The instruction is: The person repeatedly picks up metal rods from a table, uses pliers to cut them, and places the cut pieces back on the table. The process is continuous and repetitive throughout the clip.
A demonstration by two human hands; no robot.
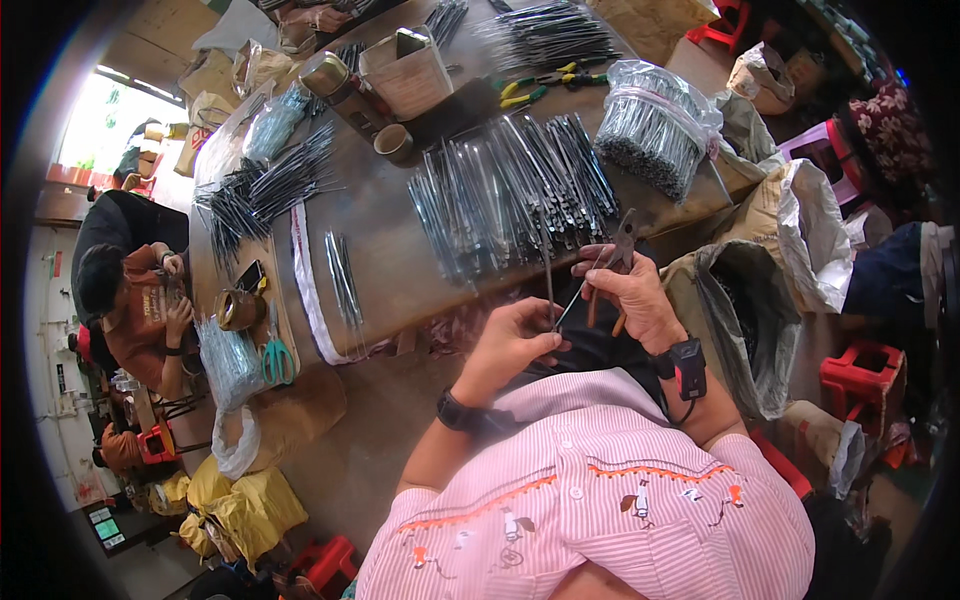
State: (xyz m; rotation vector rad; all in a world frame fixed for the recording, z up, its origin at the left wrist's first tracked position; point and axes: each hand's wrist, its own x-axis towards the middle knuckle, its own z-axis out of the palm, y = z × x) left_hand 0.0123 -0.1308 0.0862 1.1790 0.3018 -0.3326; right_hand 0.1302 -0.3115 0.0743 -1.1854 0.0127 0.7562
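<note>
My left hand (515,345) is closed, with thumb and fingers pinching a thin metal strip (547,270) in front of my lap. The strip's far part rises toward the table edge. My right hand (645,300) is closed around a pair of pliers (626,240), whose metal jaws point away from me and whose orange-brown handles come out below the fingers. A short bluish rod-like piece (571,303) runs between the two hands; which hand grips it I cannot tell. Just beyond my hands, a wide row of thin metal strips (510,190) lies on the table.
Bundled strips in clear plastic (655,130) stand on the table (385,290), near yellow-handled pliers (525,95), a cup (393,143) and a plastic tub (405,75). Open sacks (745,330) and a red stool (862,375) are at my right. Another person (140,310) sits at left.
</note>
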